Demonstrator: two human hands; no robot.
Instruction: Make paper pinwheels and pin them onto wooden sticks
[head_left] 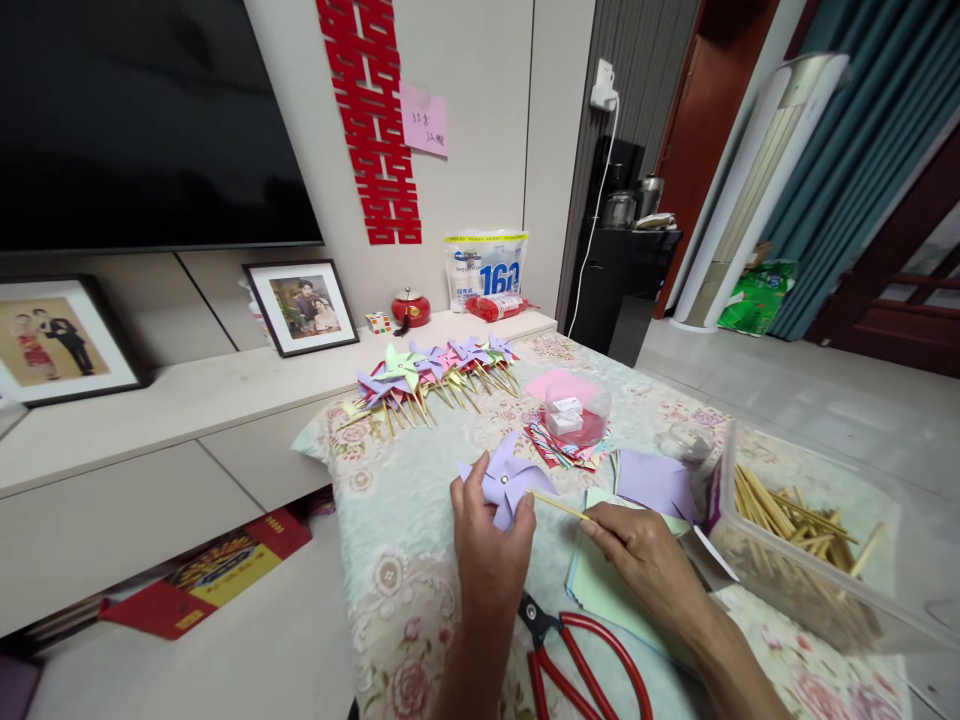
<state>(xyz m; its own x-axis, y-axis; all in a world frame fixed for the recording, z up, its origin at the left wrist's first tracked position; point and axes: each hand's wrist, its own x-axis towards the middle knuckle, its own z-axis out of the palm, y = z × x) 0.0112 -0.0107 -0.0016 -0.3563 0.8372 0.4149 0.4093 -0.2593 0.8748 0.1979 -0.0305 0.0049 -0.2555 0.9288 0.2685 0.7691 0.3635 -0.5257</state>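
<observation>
- Our left hand (486,545) gripped the lilac paper pinwheel (504,485) from below, fingers closed on its lower vanes, thumb against the near face
- Our right hand (646,562) pinched the thin wooden stick (559,505) between thumb and forefinger, fingers closed around its near end
- The stick's long axis ran from our right hand up and to the left, its far tip meeting the pinwheel just right of the small silver hub; whether it was joined there we could not tell
- The pinwheel faced us, its four vanes spread flat, held just above the floral tabletop (390,520) near the middle of the cloth
- Red-handled scissors (581,655) lay on the cloth between our forearms, the pivot towards the pinwheel and the handles towards us
- Sheets of purple and green paper (652,480) were stacked under and beyond our right hand
- A clear plastic box of wooden sticks (795,525) stood to the right, the sticks lying roughly lengthwise in it
- A small clear tub (576,415) sat on pink paper and striped scraps behind the pinwheel
- A row of finished pinwheels (431,370) lay at the far edge, their sticks pointing towards us
</observation>
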